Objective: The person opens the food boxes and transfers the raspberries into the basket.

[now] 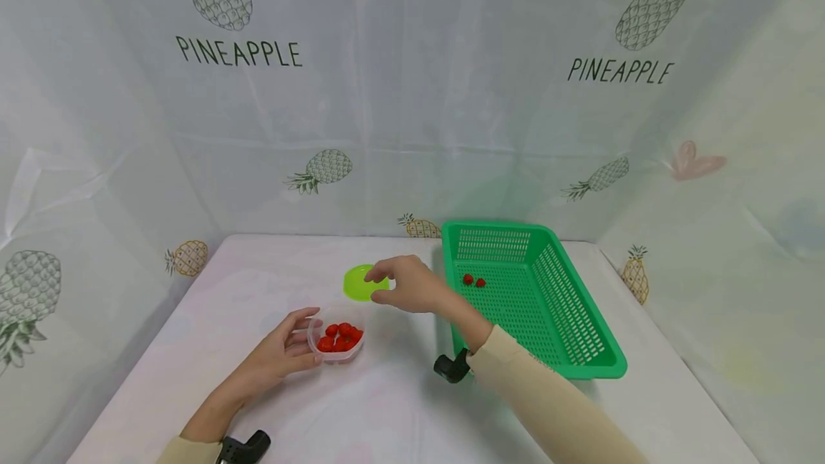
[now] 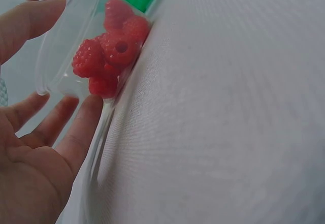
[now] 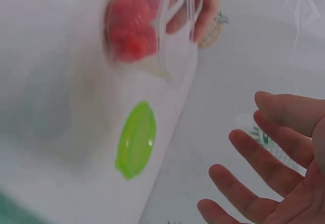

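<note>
A clear plastic container with several raspberries inside stands on the white cloth toward the left. My left hand holds it from the left side, thumb on one side and fingertips against the other. My right hand hovers in the air between the container and the green basket, its fingers spread apart and nothing between them. In the head view it overlaps a lime-green lid that lies on the cloth behind the container. The right wrist view shows the whole lid apart from the fingers.
A green perforated plastic basket stands at the right, partly behind my right forearm. Two raspberries lie near its left wall. A pineapple-print curtain hangs behind the table and along both sides.
</note>
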`<state>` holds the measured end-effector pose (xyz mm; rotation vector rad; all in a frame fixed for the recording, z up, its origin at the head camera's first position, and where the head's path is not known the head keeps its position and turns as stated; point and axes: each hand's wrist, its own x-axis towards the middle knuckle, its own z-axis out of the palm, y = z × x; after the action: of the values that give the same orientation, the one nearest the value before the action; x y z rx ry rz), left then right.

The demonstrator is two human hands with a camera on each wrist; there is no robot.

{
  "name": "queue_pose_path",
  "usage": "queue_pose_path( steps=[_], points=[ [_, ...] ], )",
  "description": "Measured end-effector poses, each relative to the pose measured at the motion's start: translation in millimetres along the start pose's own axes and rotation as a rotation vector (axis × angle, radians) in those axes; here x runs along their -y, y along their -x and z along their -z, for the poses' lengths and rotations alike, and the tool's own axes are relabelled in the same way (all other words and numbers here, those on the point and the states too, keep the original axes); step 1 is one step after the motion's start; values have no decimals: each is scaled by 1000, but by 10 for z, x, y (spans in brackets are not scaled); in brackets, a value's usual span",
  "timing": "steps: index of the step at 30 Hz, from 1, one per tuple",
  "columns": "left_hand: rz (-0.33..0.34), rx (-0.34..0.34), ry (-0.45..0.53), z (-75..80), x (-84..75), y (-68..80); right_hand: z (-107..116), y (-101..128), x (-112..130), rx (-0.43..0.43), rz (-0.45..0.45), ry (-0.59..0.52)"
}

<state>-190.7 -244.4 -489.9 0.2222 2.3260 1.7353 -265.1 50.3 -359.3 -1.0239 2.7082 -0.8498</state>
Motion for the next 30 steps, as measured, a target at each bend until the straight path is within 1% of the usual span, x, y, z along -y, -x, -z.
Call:
queue_pose_path(
  steps=[5, 8, 15, 19, 23, 30],
  points=[
    [-6, 10, 6, 8, -4, 8, -218, -45, 70, 22, -20, -32],
    [-2, 13, 9, 9, -9, 17, -325, -67, 89, 35, -14, -47],
    [5, 12, 13, 7, -27, 29, -536, -108, 88, 48, -13, -68],
    [4, 13, 16, 7, -31, 34, -636, -129, 82, 64, -22, -97],
    [-3, 17, 23, 7, -26, 39, -719, -159, 72, 74, -15, -75],
    [-8, 20, 28, 13, -10, 38, -811, -193, 57, 77, -12, 9]
  ],
)
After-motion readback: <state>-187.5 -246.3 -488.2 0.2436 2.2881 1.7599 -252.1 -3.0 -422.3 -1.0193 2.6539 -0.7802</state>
